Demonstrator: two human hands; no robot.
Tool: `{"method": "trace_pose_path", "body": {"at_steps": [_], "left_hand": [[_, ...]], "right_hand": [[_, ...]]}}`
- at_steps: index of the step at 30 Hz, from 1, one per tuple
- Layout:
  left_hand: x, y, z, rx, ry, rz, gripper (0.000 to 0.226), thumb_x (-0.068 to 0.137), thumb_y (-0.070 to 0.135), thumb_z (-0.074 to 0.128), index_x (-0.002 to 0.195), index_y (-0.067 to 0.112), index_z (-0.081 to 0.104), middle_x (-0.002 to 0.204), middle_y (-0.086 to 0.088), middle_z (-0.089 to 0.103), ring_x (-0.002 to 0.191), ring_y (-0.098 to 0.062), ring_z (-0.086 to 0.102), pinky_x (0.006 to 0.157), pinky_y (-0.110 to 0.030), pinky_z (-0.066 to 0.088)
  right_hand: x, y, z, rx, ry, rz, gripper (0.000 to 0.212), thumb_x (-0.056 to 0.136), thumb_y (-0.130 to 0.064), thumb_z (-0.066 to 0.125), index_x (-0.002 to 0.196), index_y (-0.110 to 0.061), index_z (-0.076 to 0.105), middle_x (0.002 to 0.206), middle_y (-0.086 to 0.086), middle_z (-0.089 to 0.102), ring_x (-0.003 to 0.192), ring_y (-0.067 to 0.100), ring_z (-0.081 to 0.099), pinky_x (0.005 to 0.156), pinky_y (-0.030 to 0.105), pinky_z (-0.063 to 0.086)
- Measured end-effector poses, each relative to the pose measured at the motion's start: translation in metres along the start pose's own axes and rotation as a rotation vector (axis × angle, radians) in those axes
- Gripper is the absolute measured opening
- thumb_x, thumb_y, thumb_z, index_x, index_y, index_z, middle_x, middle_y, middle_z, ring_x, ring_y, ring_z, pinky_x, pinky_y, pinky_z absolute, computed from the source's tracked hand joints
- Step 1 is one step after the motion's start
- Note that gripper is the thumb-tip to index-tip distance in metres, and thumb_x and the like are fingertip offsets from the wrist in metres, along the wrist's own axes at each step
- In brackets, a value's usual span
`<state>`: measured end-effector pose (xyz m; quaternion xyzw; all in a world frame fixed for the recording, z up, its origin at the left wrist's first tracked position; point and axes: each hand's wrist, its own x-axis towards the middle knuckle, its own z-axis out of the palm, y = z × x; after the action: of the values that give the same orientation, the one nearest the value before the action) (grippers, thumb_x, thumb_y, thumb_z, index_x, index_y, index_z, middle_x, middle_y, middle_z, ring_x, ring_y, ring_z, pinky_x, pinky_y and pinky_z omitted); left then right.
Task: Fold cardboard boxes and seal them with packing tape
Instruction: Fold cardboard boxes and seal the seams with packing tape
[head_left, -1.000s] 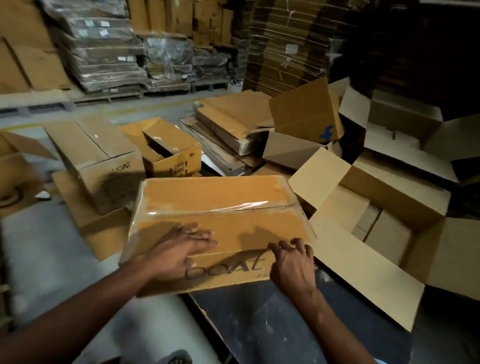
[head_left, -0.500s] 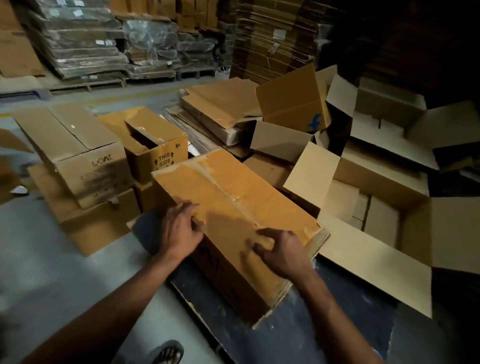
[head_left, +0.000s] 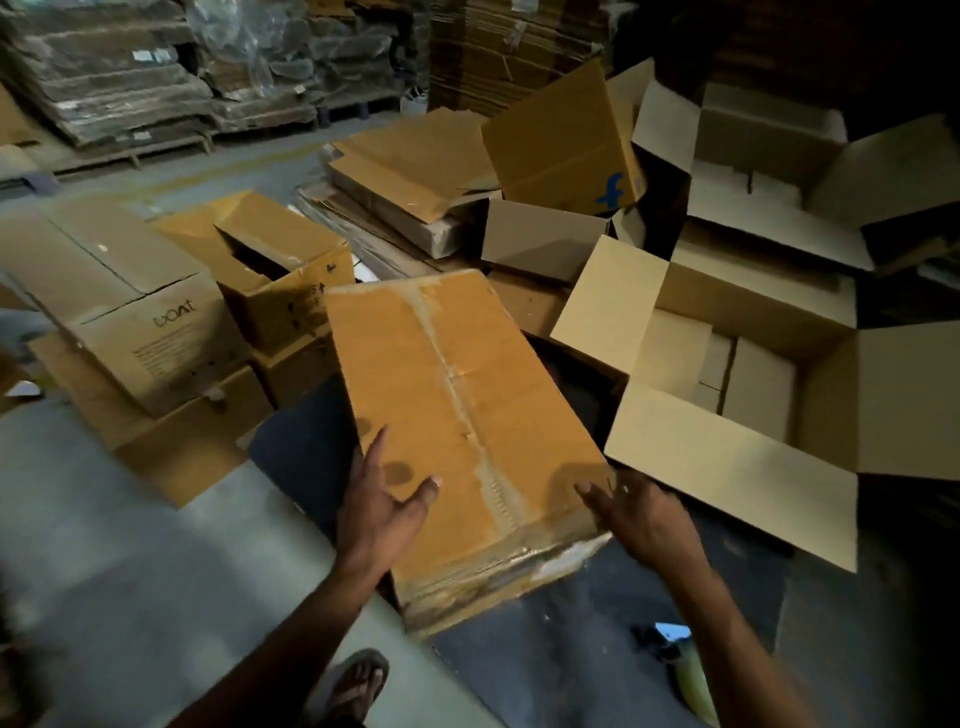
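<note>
A closed brown cardboard box (head_left: 457, 415) lies lengthwise away from me on a dark mat, with a clear tape seam running down its top face. My left hand (head_left: 382, 506) rests with straight fingers on the box's near left part, thumb spread across the top. My right hand (head_left: 636, 514) touches the box's near right corner with loosely extended fingers. Neither hand holds anything.
A large open box (head_left: 727, 467) with spread flaps sits at the right. Sealed "boat" boxes (head_left: 130, 317) and an open one (head_left: 280, 265) stand at the left. Flat cardboard stacks (head_left: 415, 171) lie behind. A sandalled foot (head_left: 358, 686) and a small object (head_left: 675, 644) are on the floor.
The box has turned from crosswise to pointing away from me. Both hands have shifted to its near end, the left on the top, the right at the corner.
</note>
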<state>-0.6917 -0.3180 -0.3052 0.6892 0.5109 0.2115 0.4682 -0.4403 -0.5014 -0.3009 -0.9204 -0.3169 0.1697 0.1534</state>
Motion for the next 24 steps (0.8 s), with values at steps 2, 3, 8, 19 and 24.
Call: {"method": "trace_pose_path", "body": {"at_steps": [2, 3, 8, 19, 24], "left_hand": [[0.017, -0.01, -0.009, 0.186, -0.071, 0.071, 0.088, 0.088, 0.047, 0.076, 0.16, 0.042, 0.025, 0.166, -0.001, 0.025, 0.146, -0.027, 0.038, 0.11, -0.047, 0.045], [0.024, -0.013, -0.007, 0.254, -0.097, 0.099, 0.086, 0.09, 0.05, 0.073, 0.16, 0.042, 0.025, 0.167, -0.001, 0.021, 0.145, -0.028, 0.039, 0.108, -0.046, 0.047], [0.043, -0.002, 0.018, 0.527, -0.063, 0.2, 0.083, 0.096, 0.058, 0.058, 0.164, 0.034, 0.015, 0.171, -0.014, 0.001, 0.152, -0.04, 0.024, 0.117, -0.053, 0.038], [-0.033, 0.012, 0.107, 0.981, -0.158, 0.838, 0.074, 0.101, 0.056, 0.036, 0.163, 0.015, 0.028, 0.171, -0.013, 0.015, 0.158, -0.028, 0.017, 0.126, -0.059, 0.012], [-0.029, 0.005, 0.112, 1.046, -0.123, 0.911, 0.079, 0.094, 0.04, 0.062, 0.162, 0.015, 0.03, 0.167, -0.016, 0.027, 0.156, -0.03, 0.024, 0.124, -0.061, 0.019]], "right_hand": [[-0.039, 0.0, 0.017, 0.1, 0.069, 0.027, 0.064, 0.09, -0.08, 0.042, 0.121, -0.025, 0.056, 0.109, 0.013, 0.072, 0.103, 0.041, 0.066, 0.073, 0.04, 0.046], [-0.047, 0.0, 0.022, 0.134, 0.111, 0.034, 0.061, 0.091, -0.079, 0.04, 0.116, -0.026, 0.055, 0.109, 0.013, 0.071, 0.102, 0.041, 0.066, 0.072, 0.041, 0.046], [-0.018, 0.007, 0.014, 0.152, 0.147, 0.027, 0.055, 0.094, -0.076, 0.043, 0.112, -0.027, 0.06, 0.105, 0.01, 0.072, 0.1, 0.04, 0.065, 0.07, 0.04, 0.046], [-0.043, 0.191, 0.032, -0.157, -0.334, 0.235, 0.065, 0.089, -0.016, 0.069, 0.15, -0.019, 0.046, 0.131, 0.015, 0.067, 0.121, 0.033, 0.063, 0.095, 0.032, 0.045], [-0.047, 0.213, 0.044, -0.285, -0.274, 0.149, 0.067, 0.088, -0.033, 0.076, 0.149, -0.03, 0.049, 0.14, 0.002, 0.063, 0.124, 0.024, 0.063, 0.095, 0.029, 0.047]]}}
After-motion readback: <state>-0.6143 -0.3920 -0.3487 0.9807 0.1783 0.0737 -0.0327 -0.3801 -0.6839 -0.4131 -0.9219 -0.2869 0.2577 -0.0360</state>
